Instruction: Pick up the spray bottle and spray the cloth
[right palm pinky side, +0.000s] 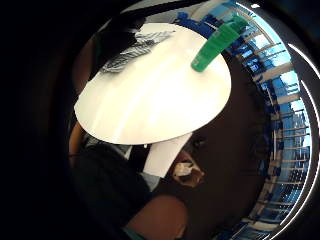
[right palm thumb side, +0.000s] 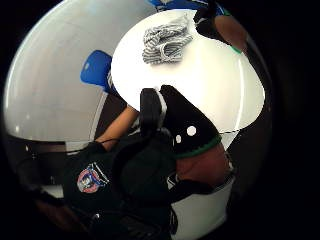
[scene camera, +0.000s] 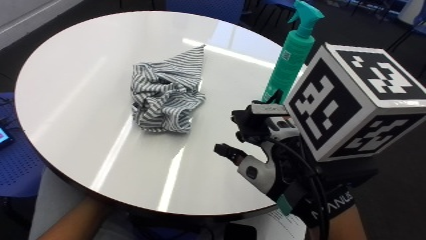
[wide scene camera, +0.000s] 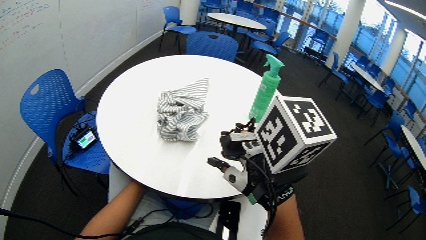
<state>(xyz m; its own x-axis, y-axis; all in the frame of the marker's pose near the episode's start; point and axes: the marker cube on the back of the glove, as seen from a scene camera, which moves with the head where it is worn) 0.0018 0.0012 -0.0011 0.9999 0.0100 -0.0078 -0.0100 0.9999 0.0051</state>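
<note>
A tall green spray bottle (scene camera: 290, 56) stands upright near the right edge of the round white table (scene camera: 80, 65). A crumpled grey-and-white striped cloth (scene camera: 166, 95) lies near the table's middle, to the left of the bottle. My gloved right hand (scene camera: 263, 150) hovers over the table's near right edge, short of the bottle and apart from it. Its fingers hang loosely curled and hold nothing. The little finger side palm view shows the bottle (right palm pinky side: 217, 42) and the cloth (right palm pinky side: 132, 50) some way off. In the thumb side palm view the gloved thumb (right palm thumb side: 187, 125) lies before the cloth (right palm thumb side: 165, 40).
Blue chairs (wide scene camera: 50, 105) ring the table, one carrying a small lit device (wide scene camera: 85, 139). More tables and chairs (wide scene camera: 233, 20) stand behind. The person's bare left arm (scene camera: 73, 220) is below the near table edge. White paper (right palm pinky side: 167, 155) lies under the table edge.
</note>
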